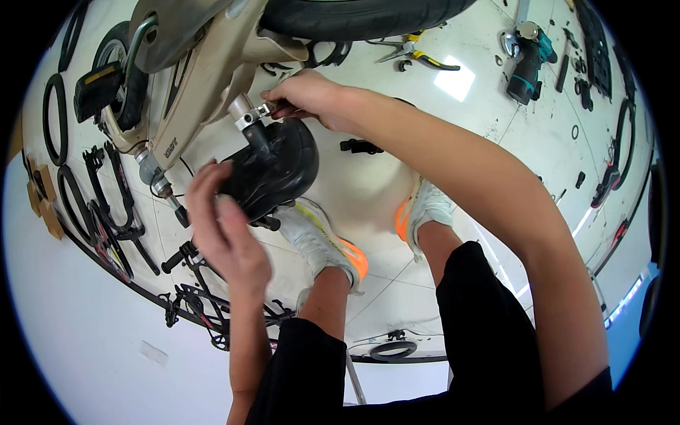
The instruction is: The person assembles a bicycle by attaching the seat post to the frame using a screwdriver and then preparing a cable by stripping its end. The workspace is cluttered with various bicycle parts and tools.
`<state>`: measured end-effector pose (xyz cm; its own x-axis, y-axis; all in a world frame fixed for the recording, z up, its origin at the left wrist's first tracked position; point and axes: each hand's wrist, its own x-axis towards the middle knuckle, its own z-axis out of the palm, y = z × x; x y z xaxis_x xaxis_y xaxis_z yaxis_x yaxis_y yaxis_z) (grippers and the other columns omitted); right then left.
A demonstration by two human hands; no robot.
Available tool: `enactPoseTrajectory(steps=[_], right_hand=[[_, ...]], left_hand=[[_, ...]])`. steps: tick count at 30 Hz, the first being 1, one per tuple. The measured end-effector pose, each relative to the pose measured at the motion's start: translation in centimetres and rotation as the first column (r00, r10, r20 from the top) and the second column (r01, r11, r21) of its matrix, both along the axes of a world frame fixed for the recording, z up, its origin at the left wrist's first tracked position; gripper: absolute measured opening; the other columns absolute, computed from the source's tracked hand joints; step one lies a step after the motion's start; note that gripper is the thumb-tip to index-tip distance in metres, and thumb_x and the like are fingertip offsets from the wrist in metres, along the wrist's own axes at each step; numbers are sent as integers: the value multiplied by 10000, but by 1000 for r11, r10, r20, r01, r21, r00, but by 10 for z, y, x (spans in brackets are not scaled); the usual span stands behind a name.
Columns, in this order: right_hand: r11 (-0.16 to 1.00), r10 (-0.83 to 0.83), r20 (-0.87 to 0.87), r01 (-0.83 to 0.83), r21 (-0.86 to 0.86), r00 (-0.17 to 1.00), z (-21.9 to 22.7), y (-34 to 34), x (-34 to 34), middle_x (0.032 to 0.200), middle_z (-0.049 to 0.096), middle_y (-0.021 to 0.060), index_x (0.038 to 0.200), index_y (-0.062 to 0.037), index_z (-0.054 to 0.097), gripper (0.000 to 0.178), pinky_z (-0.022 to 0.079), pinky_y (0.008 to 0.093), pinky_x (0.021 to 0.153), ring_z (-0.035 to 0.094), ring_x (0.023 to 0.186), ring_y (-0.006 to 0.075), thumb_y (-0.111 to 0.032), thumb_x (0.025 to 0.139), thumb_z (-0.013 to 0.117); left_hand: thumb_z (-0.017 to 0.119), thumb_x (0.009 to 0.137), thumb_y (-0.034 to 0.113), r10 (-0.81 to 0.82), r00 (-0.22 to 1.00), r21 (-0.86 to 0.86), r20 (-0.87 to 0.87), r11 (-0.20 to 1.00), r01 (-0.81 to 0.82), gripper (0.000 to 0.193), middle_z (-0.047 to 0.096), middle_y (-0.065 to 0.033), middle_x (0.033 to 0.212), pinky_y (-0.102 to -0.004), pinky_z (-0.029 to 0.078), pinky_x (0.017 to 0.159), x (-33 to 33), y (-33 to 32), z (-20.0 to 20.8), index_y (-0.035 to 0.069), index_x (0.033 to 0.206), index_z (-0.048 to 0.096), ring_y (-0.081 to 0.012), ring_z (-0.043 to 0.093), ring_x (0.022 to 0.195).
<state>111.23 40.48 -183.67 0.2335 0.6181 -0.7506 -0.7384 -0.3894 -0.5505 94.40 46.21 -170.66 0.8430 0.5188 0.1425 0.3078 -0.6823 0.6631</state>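
A cream bicycle frame [205, 78] stands upside down, its black saddle [273, 166] low by the floor. A silver seatpost clamp [249, 117] rings the short post between frame and saddle. With bent fingers, my right hand [308, 99] grips the clamp's lever [265, 109]; the fingertips are partly hidden. My left hand [230, 237] is slightly blurred beside the saddle's left side, fingers curved and thumb apart, with nothing seen in it. Whether its fingertips touch the saddle, I cannot tell.
A black tyre [368, 18] and a pedal [99, 92] belong to the bicycle's upper part. Pliers [411, 51] and a teal cordless drill [528, 64] lie on the tiled floor. My shoes [322, 241] are close to the saddle. Bicycle parts [117, 191] line the left.
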Motion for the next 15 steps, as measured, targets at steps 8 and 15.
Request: enactPoseTrajectory(steps=[8, 15], right_hand=[[995, -97, -4, 97, 2, 995, -1, 31, -15, 755, 609, 60, 815, -13, 627, 130, 531, 240, 643, 614, 670, 142, -141, 832, 624], [989, 137, 123, -130, -64, 983, 1, 56, -13, 734, 582, 70, 778, -1, 621, 142, 483, 270, 618, 564, 666, 133, -141, 802, 614]], left_hand=[[488, 855, 1, -78, 994, 235, 78, 970, 58, 139, 603, -161, 914, -467, 428, 968, -15, 16, -39, -67, 855, 609, -327, 601, 927], [478, 843, -10, -69, 986, 282, 154, 959, 23, 139, 586, -151, 858, -507, 449, 952, -21, 26, -53, -66, 820, 603, -313, 609, 863]])
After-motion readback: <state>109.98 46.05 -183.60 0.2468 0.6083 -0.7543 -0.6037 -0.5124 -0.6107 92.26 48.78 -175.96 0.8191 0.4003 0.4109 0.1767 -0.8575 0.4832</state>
